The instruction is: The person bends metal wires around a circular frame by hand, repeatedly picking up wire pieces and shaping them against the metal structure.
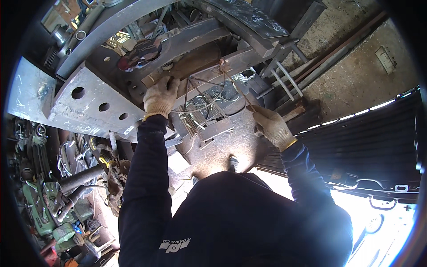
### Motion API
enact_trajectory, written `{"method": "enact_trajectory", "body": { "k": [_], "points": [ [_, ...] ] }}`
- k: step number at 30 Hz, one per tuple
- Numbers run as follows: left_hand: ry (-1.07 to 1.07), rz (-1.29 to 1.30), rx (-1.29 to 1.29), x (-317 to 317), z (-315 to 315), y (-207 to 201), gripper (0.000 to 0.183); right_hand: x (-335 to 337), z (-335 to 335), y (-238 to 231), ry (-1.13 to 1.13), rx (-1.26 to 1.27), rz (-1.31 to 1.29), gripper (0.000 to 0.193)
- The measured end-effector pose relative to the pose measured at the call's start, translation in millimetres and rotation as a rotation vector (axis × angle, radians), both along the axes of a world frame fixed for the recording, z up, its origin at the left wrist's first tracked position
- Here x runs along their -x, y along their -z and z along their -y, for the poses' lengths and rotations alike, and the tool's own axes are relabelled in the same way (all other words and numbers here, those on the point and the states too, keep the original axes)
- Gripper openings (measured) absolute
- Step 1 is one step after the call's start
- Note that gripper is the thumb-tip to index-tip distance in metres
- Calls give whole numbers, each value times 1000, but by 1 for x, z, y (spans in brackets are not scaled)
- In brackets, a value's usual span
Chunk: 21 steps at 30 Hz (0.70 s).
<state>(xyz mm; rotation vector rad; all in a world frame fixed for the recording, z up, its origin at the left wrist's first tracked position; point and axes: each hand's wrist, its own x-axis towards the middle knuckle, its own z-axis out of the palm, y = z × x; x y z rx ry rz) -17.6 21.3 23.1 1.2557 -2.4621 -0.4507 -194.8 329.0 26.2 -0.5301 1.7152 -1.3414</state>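
My left hand (161,96), in a cream knit glove, is closed at the edge of a long steel beam (249,58); its fingertips are partly hidden. Stretched out to the right, my right hand (270,127) wears the same kind of glove and is closed on the lower end of a thin, rusty metal rod (238,89). The rod slants up to the beam, its far end touching or close to a small brownish spot there. Between my hands, a bent rod frame (200,86) stands against the beam, with a thin cable looping below.
A steel plate with round holes (91,100) lies at the left. Thin rods (195,118) are bundled below the beam. Green machinery (40,209) and cables crowd the lower left. A dark corrugated shutter (356,138) runs along the right. A dark plate (249,15) lies at the top.
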Motion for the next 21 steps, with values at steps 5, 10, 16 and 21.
{"method": "enact_trajectory", "body": {
  "k": [5,10,16,21],
  "points": [
    [-3,67,43,3,-2,0,46,-34,4,23,238,118,286,41],
    [20,62,62,6,-1,0,47,-113,57,14,466,139,289,34],
    [32,21,33,4,0,0,46,-121,72,10,553,127,431,39],
    [95,-40,97,4,1,1,44,-60,37,7,197,132,317,44]
  ]
}}
